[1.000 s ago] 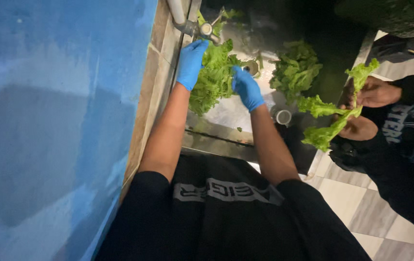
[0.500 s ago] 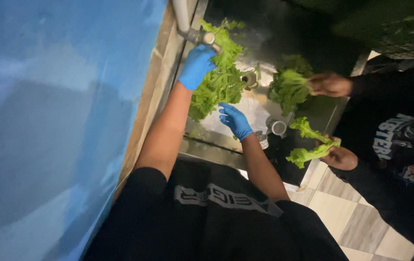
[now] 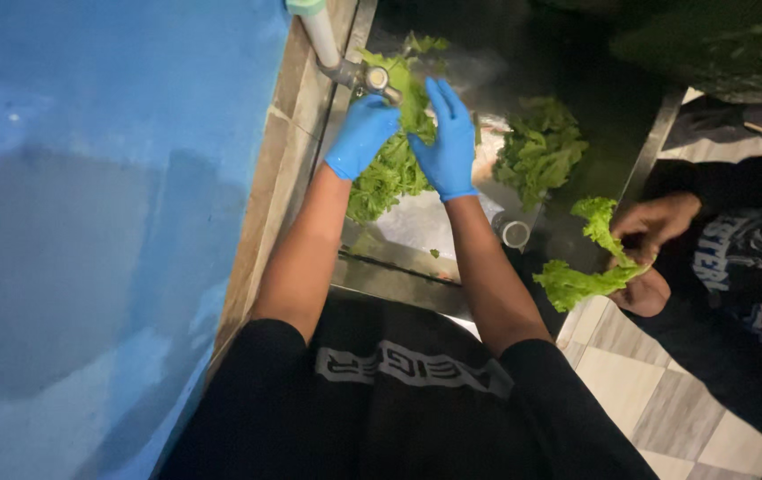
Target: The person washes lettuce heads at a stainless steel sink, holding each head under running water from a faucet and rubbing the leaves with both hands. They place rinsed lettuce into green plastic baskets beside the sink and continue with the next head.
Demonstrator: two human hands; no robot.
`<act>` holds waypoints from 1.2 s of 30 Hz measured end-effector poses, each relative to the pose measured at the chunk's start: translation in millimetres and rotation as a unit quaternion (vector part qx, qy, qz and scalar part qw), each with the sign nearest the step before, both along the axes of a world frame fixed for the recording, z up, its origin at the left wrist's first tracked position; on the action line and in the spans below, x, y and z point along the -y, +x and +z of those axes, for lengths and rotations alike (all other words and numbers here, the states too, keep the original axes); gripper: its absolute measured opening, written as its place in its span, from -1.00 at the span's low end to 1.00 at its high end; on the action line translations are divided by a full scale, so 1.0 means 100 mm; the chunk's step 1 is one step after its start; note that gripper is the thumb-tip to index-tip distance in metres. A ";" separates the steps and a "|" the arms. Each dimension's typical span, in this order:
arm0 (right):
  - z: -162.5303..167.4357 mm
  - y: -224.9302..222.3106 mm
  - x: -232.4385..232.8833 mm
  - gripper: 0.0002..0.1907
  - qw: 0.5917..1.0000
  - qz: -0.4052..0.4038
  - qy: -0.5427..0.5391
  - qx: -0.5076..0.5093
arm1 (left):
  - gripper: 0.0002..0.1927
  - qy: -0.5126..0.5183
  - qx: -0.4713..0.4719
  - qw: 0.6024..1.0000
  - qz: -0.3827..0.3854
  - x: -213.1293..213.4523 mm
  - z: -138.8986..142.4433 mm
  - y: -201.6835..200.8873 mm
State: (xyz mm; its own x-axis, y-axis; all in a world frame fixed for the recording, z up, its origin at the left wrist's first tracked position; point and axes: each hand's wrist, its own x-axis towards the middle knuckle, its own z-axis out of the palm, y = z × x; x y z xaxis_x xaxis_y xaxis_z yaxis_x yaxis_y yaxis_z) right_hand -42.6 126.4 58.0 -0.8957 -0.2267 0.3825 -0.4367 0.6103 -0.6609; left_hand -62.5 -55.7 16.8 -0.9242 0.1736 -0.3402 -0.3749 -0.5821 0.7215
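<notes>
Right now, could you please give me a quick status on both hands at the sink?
Left hand and right hand, blue-gloved, gripping lettuce bunch under tap. More lettuce in sink. Co-worker's hand alongside, apart.

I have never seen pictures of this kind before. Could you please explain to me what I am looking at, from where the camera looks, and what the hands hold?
The camera sits on a person's head and looks down, so you see their own arms and black shirt from above. There is no machine here, only two hands in blue gloves. The left hand and the right hand hold a bunch of lettuce between them, just under a tap and over a metal sink. More lettuce lies in the sink, beside a small round drain. At the right, a second person's bare hands hold some leaves of their own. The wall on the left is blue, and the floor has tiles.
</notes>
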 end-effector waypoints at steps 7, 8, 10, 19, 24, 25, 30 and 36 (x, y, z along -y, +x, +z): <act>-0.46 -0.31 0.27 -0.36 0.955 0.035 -0.165 0.245 | -0.77 -0.266 -0.098 0.957 -0.055 0.01 -0.03 0.06; -0.50 -0.33 0.27 -0.38 0.913 0.005 -0.225 0.342 | -0.74 -0.254 -0.107 0.960 -0.049 0.04 -0.06 0.08; -0.56 -0.34 0.23 -0.38 0.797 -0.012 -0.370 0.476 | -0.71 -0.362 -0.076 0.929 0.021 0.09 -0.14 0.17; -0.10 -0.36 0.23 -0.36 0.493 0.167 -0.680 0.516 | -0.67 -0.223 -0.011 0.967 0.125 0.12 -0.21 0.31; 0.10 -0.39 0.26 -0.31 0.449 0.169 -0.696 0.534 | -0.73 -0.214 0.004 0.966 0.147 0.10 -0.06 0.33; 0.10 -0.38 0.23 -0.30 0.449 0.168 -0.693 0.539 | -0.77 -0.251 -0.011 0.956 0.152 0.10 -0.07 0.35; -0.09 -0.17 0.09 -0.35 0.493 0.144 -0.672 0.534 | -0.76 -0.327 -0.017 0.930 0.170 -0.02 -0.25 0.50; -0.60 0.22 -0.04 -0.32 0.604 0.126 -0.625 0.479 | -0.71 -0.331 0.006 0.928 0.173 -0.23 -0.25 0.68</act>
